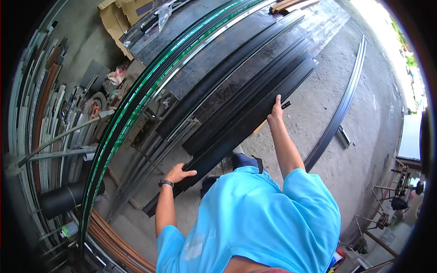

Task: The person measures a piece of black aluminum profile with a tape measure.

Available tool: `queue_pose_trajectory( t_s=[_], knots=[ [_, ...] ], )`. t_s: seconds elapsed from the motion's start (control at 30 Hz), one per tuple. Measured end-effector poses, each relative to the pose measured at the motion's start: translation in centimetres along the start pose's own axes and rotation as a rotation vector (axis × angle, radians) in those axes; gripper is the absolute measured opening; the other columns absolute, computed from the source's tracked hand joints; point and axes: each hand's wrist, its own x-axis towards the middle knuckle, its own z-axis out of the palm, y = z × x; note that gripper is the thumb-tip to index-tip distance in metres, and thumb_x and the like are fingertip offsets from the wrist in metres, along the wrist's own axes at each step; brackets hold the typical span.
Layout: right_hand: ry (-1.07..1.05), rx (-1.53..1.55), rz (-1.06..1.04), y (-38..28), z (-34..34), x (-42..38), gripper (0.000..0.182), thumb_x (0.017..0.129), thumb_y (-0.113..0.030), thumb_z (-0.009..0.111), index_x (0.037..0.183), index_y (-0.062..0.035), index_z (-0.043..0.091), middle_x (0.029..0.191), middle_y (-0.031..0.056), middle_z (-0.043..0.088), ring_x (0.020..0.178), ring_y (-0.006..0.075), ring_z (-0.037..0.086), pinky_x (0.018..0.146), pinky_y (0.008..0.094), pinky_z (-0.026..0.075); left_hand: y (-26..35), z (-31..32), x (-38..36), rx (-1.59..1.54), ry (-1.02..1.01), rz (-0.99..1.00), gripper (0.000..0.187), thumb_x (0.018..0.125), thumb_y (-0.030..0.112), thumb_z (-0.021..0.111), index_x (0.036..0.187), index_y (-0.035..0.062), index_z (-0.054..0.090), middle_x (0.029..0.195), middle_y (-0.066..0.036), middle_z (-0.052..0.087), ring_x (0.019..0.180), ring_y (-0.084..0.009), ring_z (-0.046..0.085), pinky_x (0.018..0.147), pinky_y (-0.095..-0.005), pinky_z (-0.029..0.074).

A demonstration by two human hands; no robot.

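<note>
A long black metal profile (237,133) lies slantwise in front of me, from lower left to upper right. My left hand (179,174) grips it near its lower left end, thumb on top and a dark watch on the wrist. Farther up, my right hand (276,110) is closed on its near edge, thumb pointing up; its other fingers are mostly hidden. Right beside it, on the far side, more black profiles (255,86) lie on the dark metal-topped table (327,20).
Long profiles with green-and-white film (150,84) curve past on the left. Many bars (50,100) stand along the left side. Another dark profile (339,113) and a short offcut (342,136) lie on the concrete floor to the right. A cardboard box (119,20) is at the back left.
</note>
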Motion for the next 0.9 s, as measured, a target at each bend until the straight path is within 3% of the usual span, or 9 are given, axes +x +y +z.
queue_pose_trajectory(
  t_s=[0.07, 0.17, 0.37, 0.43, 0.53, 0.67, 0.73, 0.8, 0.9],
  knots=[
    [0.087, -0.072, -0.042, -0.2, 1.7, 0.4, 0.091, 0.094, -0.051, 0.074, 0.154, 0.0058, 0.035, 0.15, 0.0264, 0.052, 0.13, 0.0424, 0.059, 0.109, 0.057, 0.051, 0.7, -0.3, 0.7, -0.035, 0.006, -0.019, 0.087, 0.071, 0.062, 0.084, 0.12, -0.0081, 0.07, 0.118, -0.026, 0.073, 0.112, -0.0347, 0.071, 0.098, -0.0405, 0.053],
    [0.182, -0.174, -0.084, -0.7, 4.0, -0.5, 0.132, 0.083, -0.06, 0.082, 0.157, 0.0091, -0.003, 0.154, 0.0319, 0.04, 0.123, 0.041, 0.064, 0.103, 0.0506, 0.057, 1.7, -1.1, 1.6, -0.048, 0.016, -0.027, 0.086, 0.071, 0.06, 0.085, 0.12, -0.0089, 0.07, 0.118, -0.027, 0.073, 0.112, -0.0345, 0.071, 0.099, -0.0405, 0.052],
    [0.233, -0.303, -0.103, -0.3, 9.2, 0.3, 0.127, 0.082, -0.065, 0.08, 0.153, 0.0097, 0.007, 0.153, 0.0311, 0.042, 0.128, 0.0398, 0.06, 0.108, 0.0471, 0.053, 0.3, -2.8, 4.4, -0.032, 0.125, -0.002, 0.093, 0.07, 0.06, 0.086, 0.125, -0.012, 0.067, 0.124, -0.029, 0.071, 0.117, -0.037, 0.069, 0.104, -0.0397, 0.05],
    [0.251, -0.354, -0.118, 0.1, 10.6, 1.6, 0.125, 0.083, -0.067, 0.078, 0.152, 0.0113, 0.009, 0.15, 0.0307, 0.046, 0.125, 0.0398, 0.062, 0.106, 0.0474, 0.054, 3.2, -4.2, 3.9, -0.044, 0.117, -0.026, 0.092, 0.07, 0.059, 0.087, 0.125, -0.0125, 0.067, 0.123, -0.029, 0.071, 0.117, -0.0368, 0.069, 0.103, -0.0399, 0.051],
    [0.121, -0.279, -0.062, -1.0, 9.3, 3.1, 0.122, 0.084, -0.067, 0.077, 0.151, 0.0125, 0.012, 0.147, 0.0308, 0.049, 0.122, 0.0406, 0.064, 0.104, 0.0481, 0.056, 2.7, -3.5, 4.8, -0.052, 0.103, 0.038, 0.091, 0.07, 0.059, 0.087, 0.124, -0.0121, 0.068, 0.122, -0.028, 0.072, 0.115, -0.0359, 0.07, 0.102, -0.0398, 0.052],
    [0.316, -0.369, -0.172, -4.3, 8.7, 2.3, 0.1, 0.088, -0.051, 0.08, 0.139, 0.0088, 0.019, 0.144, 0.0326, 0.048, 0.119, 0.0402, 0.064, 0.104, 0.0431, 0.056, 5.5, -2.0, 5.7, -0.082, 0.03, 0.021, 0.091, 0.069, 0.061, 0.087, 0.123, -0.0109, 0.069, 0.121, -0.027, 0.072, 0.113, -0.0352, 0.071, 0.101, -0.0395, 0.052],
    [0.277, -0.616, -0.456, -5.5, 8.2, 3.1, 0.084, 0.088, -0.038, 0.085, 0.127, 0.0031, 0.023, 0.141, 0.0317, 0.049, 0.12, 0.0361, 0.063, 0.104, 0.0409, 0.053, 6.3, -1.7, 6.6, -0.031, 0.059, 0.001, 0.094, 0.067, 0.065, 0.086, 0.122, -0.0104, 0.07, 0.12, -0.03, 0.072, 0.115, -0.0371, 0.07, 0.101, -0.0405, 0.052],
    [0.161, -0.641, -0.668, -6.7, 7.8, 3.7, 0.073, 0.087, -0.031, 0.087, 0.119, -0.001, 0.029, 0.121, 0.0209, 0.054, 0.11, 0.0257, 0.06, 0.097, 0.0361, 0.049, 7.2, -1.7, 7.0, 0.043, 0.086, -0.008, 0.094, 0.069, 0.065, 0.084, 0.126, -0.0075, 0.069, 0.124, -0.028, 0.071, 0.118, -0.0363, 0.069, 0.103, -0.04, 0.051],
    [0.045, -0.724, -0.696, -6.2, 6.3, 4.6, 0.075, 0.085, -0.03, 0.088, 0.123, -0.0005, 0.031, 0.113, 0.0126, 0.05, 0.104, 0.0208, 0.056, 0.09, 0.0349, 0.049, 7.1, -1.7, 7.2, 0.071, 0.114, -0.059, 0.099, 0.067, 0.072, 0.083, 0.125, -0.0081, 0.07, 0.126, -0.029, 0.07, 0.12, -0.0382, 0.067, 0.105, -0.0417, 0.05]
  ],
)
